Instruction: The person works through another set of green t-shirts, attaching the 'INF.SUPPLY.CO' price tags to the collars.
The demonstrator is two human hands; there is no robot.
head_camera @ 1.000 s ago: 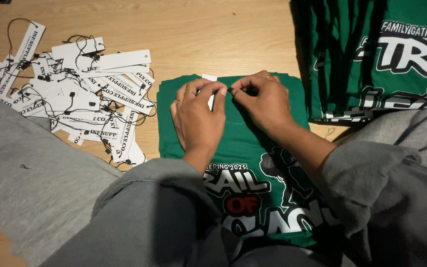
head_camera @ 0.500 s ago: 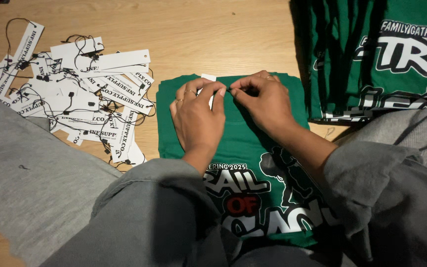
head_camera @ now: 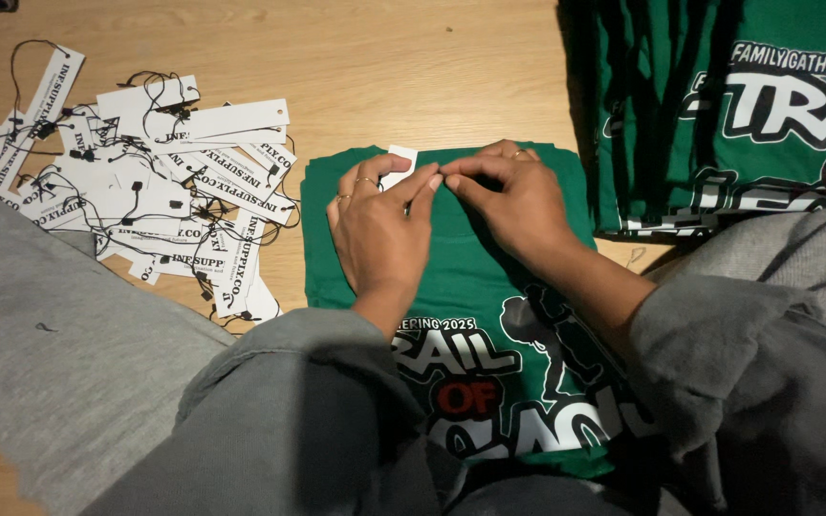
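A folded green shirt lies on the wooden table. The left hand and right hand rest on it, fingertips pinched together near a small white tag. Paper tags lie left; more shirts are piled right.

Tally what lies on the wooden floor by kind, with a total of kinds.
Folded green shirt under the left hand and right hand: 1
Stack of green shirts: 1
Heap of white hang tags with black strings: 1, tags too overlapped to count
Total: 3 kinds
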